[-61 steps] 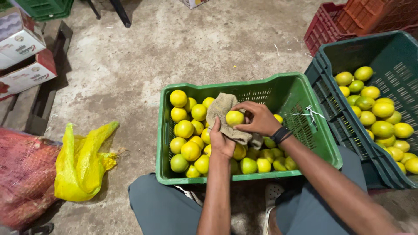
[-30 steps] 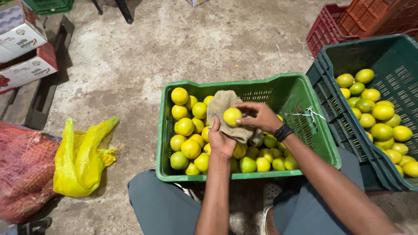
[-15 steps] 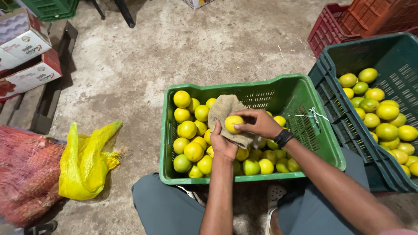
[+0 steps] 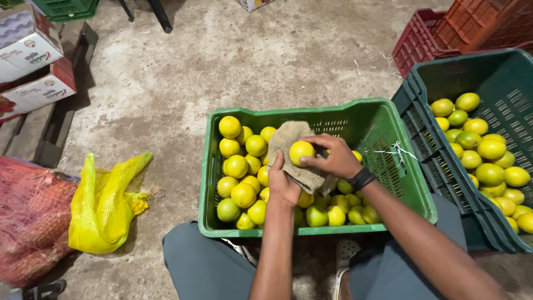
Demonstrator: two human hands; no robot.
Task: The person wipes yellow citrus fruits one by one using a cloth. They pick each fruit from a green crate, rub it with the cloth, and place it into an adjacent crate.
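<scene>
1. The right hand (image 4: 336, 159) pinches a yellow fruit (image 4: 301, 153) with its fingertips.
2. The left hand (image 4: 284, 183) cups a beige cloth (image 4: 293, 145) under that fruit.
3. Both hover over the green crate (image 4: 388, 133) of fruit; a darker crate (image 4: 438, 83) stands just beside.

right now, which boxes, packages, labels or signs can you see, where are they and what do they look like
Upper carton: top left corner, white cardboard box with purple wavy print, tilted.
Lower carton: just below it, red and white cardboard box.
Small box: top edge, middle, only a pale corner shows.
No signs or screens in view.
</scene>
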